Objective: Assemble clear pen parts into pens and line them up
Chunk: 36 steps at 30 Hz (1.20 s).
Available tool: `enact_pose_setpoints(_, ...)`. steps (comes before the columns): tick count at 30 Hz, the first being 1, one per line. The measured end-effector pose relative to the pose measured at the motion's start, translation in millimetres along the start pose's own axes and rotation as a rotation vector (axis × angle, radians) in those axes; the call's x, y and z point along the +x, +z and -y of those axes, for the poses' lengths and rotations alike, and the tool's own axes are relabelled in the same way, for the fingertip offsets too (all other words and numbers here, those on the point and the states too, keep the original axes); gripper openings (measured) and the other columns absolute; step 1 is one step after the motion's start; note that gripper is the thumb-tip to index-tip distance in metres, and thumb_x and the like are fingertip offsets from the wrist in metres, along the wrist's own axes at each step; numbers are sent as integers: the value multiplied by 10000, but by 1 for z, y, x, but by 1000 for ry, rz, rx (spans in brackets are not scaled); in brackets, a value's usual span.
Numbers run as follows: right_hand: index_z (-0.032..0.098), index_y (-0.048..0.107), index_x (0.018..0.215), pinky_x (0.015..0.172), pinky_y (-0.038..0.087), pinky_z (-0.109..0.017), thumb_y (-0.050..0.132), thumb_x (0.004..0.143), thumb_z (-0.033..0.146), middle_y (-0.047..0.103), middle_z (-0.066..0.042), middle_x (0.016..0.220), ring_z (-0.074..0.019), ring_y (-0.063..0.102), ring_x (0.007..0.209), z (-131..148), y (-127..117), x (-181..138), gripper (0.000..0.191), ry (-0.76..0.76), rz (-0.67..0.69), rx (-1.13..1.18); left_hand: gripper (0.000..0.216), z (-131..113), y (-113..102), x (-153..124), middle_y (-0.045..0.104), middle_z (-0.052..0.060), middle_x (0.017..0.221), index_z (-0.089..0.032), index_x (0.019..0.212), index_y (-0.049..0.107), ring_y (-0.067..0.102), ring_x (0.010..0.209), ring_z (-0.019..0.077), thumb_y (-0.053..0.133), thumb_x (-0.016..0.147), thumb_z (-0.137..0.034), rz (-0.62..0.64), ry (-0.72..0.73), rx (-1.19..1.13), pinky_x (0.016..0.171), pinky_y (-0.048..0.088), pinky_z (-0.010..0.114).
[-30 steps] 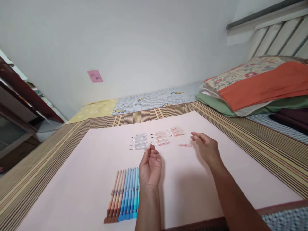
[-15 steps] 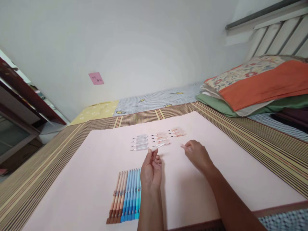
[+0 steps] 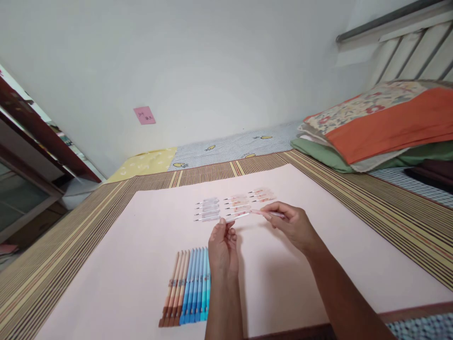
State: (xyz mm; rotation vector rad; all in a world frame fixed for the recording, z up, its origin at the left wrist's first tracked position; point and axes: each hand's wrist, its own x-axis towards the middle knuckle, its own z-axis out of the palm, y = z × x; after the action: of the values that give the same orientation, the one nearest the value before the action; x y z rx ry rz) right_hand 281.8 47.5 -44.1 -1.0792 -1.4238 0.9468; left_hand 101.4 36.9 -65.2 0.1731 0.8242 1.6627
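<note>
My left hand [image 3: 222,245] pinches one end of a thin clear pen refill [image 3: 238,217] and holds it level above the pale pink sheet [image 3: 141,264]. My right hand [image 3: 292,225] is closed on a small pink-patterned pen piece [image 3: 271,214], which it holds next to the refill's far end. Just beyond the hands lie rows of clear caps [image 3: 207,210] and pink-patterned pieces [image 3: 247,198] on the sheet. A row of several pen barrels [image 3: 189,288], orange and blue, lies to the left of my left forearm.
The pink sheet lies on a striped woven mat [image 3: 63,226] over a bed. Folded bedding in orange and green [image 3: 382,127] is stacked at the right. A white wall with a pink note [image 3: 144,114] is behind; dark furniture [image 3: 28,156] stands at the left.
My right hand picked up the pink piece that lay on the sheet and brought it left toward the refill. My left hand stayed nearly in place with the refill.
</note>
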Motion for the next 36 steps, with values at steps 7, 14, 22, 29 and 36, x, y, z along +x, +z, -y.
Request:
enact_pose_setpoints(7, 201, 737, 919, 649, 476, -253, 716, 816, 362, 716, -31, 879, -160, 618, 757, 1, 2, -1, 193, -27, 43, 3, 197, 1, 2, -2, 704, 58, 710, -114, 764, 676, 554, 518, 56, 819, 728, -244, 7, 11, 27, 479, 436, 136)
enact_pose_setpoints(14, 206, 738, 922, 664, 483, -255, 706, 819, 365, 720, -27, 884, -168, 629, 772, 2, -1, -1, 192, -50, 25, -39, 276, 0, 1, -1, 702, 52, 693, -118, 727, 659, 549, 515, 57, 867, 657, -286, 3, 53, 46, 475, 429, 142)
enact_pose_setpoints(22, 207, 734, 923, 698, 506, -277, 698, 830, 363, 712, -40, 909, -188, 643, 809, 8, 3, -4, 186, -42, 60, -66, 357, 1, 3, -3, 694, 40, 695, -124, 731, 647, 545, 529, 57, 890, 617, -358, 30, 75, 97, 483, 412, 150)
enact_pose_setpoints(29, 219, 753, 932, 731, 516, -296, 648, 859, 307, 702, -53, 917, -201, 643, 857, 20, 6, -7, 155, -143, 128, -196, 430, 1, 3, -6, 678, 34, 653, -130, 663, 608, 519, 498, 55, 900, 573, -433, 75, 110, 203, 476, 386, 163)
enact_pose_setpoints(36, 217, 761, 961, 760, 515, -305, 647, 855, 328, 737, -49, 923, -213, 668, 872, 22, 12, -8, 191, -94, 108, -156, 389, -2, 2, -6, 674, 39, 667, -116, 706, 660, 528, 531, 61, 892, 594, -407, 104, 83, 221, 498, 393, 165)
